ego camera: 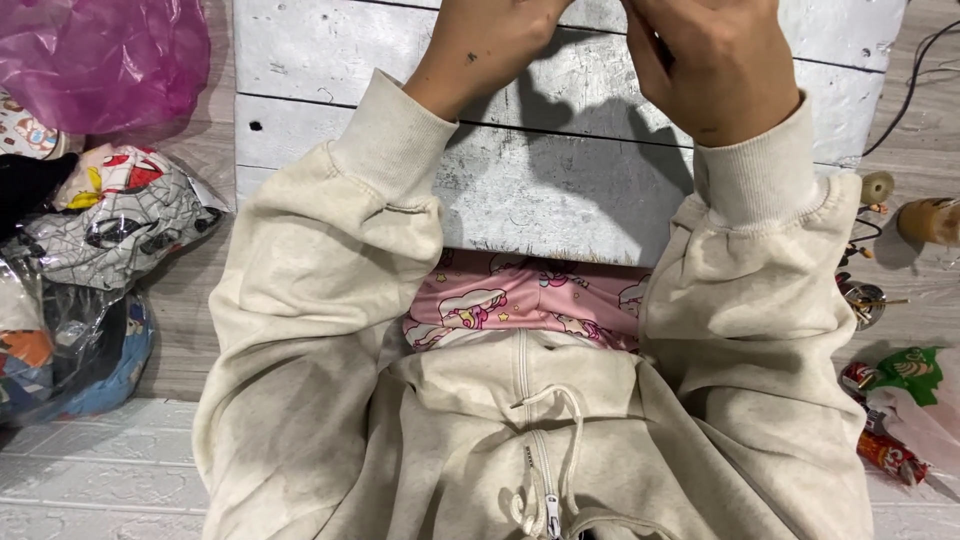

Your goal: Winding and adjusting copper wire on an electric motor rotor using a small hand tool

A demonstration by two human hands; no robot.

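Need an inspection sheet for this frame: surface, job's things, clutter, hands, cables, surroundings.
Surface: white board, worn and scuffed paint, lying on the floor.
Job's things: nothing seen; whatever the fingers work on is cut off by the top edge.
Clutter: pink bag top left; printed fabric pieces in clear bags at left; spools and small parts at right; snack wrappers lower right.
Hands: left hand and right hand close together over the board's far part; grip cannot be told.
Cables: dark cable on the floor, top right.
Surroundings: cream hoodie sleeves, pink printed garment at the lap.
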